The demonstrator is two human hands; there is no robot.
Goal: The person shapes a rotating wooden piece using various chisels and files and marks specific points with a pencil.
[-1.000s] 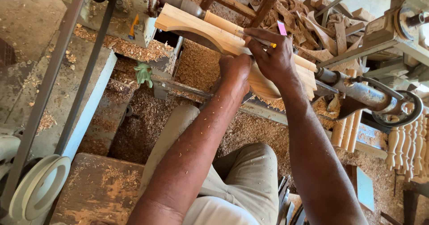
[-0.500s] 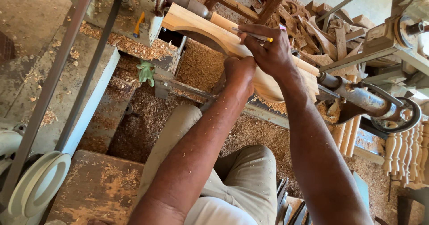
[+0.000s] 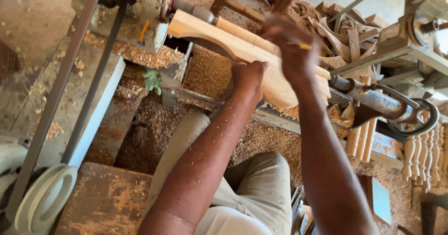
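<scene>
A pale, curved wooden workpiece [image 3: 224, 36] is mounted between the centres of a lathe, running from upper left to right. My left hand [image 3: 248, 76] presses against its lower face, fingers curled under it. My right hand [image 3: 291, 46] rests on top of the workpiece and pinches a short yellow pencil [image 3: 303, 45]. Both forearms are dusted with wood chips. My legs in beige trousers [image 3: 247, 188] show below.
The lathe headstock [image 3: 154, 1] stands upper left and the tailstock with a handwheel [image 3: 410, 116] at right. A drive belt [image 3: 84, 76] runs down to a white pulley [image 3: 44, 197]. Sawdust covers the bed. Turned spindles [image 3: 427, 153] and wood offcuts [image 3: 345, 29] lie at right.
My right hand has shifted slightly right along the workpiece with the pencil. The left hand stays pressed under the wood. The camera has moved a little.
</scene>
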